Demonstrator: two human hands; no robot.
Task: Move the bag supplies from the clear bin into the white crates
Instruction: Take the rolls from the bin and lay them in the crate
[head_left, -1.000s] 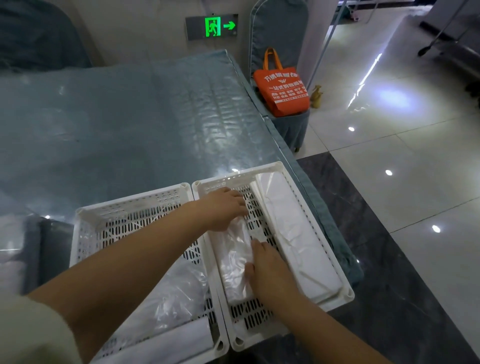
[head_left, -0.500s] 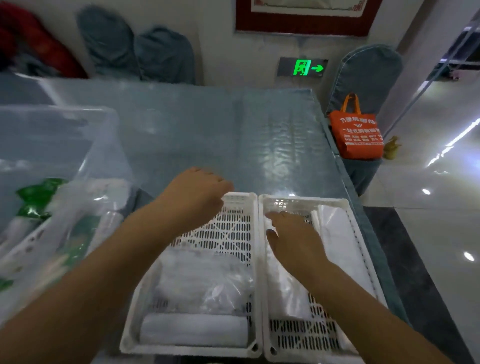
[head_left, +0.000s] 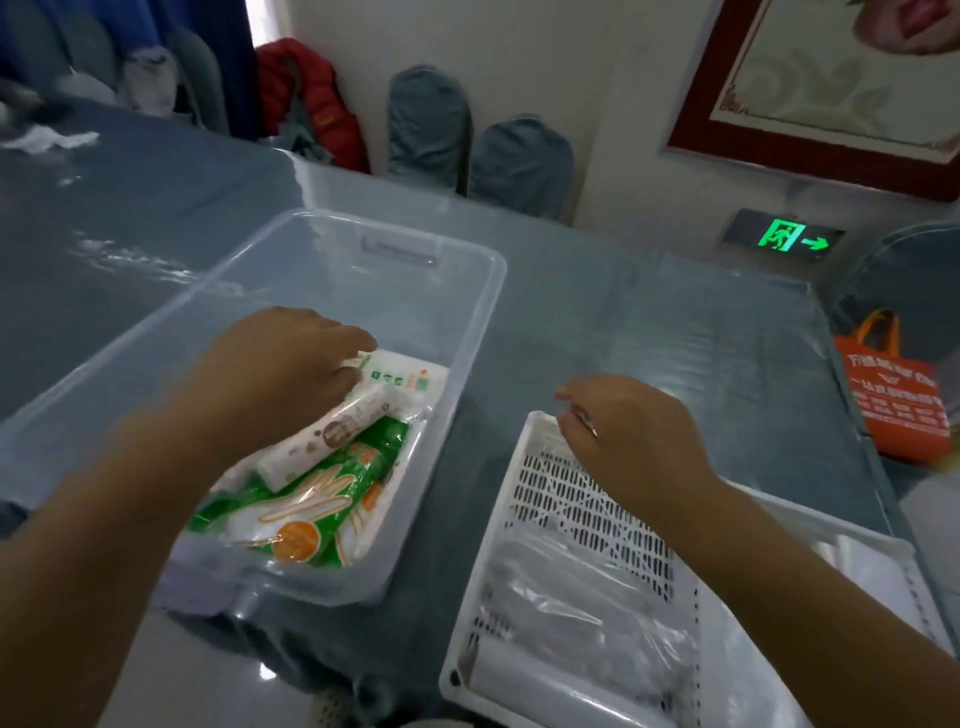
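The clear bin (head_left: 470, 312) stands on the table at the left. Inside it lie a white roll of bags (head_left: 332, 431), a white packet with green print (head_left: 410, 376) and a green and orange glove packet (head_left: 311, 514). My left hand (head_left: 280, 369) is down in the bin, fingers resting on the top of the white roll and the white packet. My right hand (head_left: 628, 431) hovers over the far rim of the left white crate (head_left: 498, 499), fingers loosely spread, holding nothing. Clear bag packs (head_left: 576, 608) lie in that crate. A second white crate (head_left: 893, 566) shows at the right.
The table (head_left: 649, 322) has a blue cloth under clear plastic. An orange tote bag (head_left: 891, 395) hangs on a chair past the right edge. Covered chairs (head_left: 483, 150) and a red jacket (head_left: 311, 104) stand by the far wall, with a green exit sign (head_left: 784, 236).
The view has swung left from the crates to the clear bin. My left hand went from the crates into the bin onto the white roll. My right hand lifted off the bags to the crate's rim.
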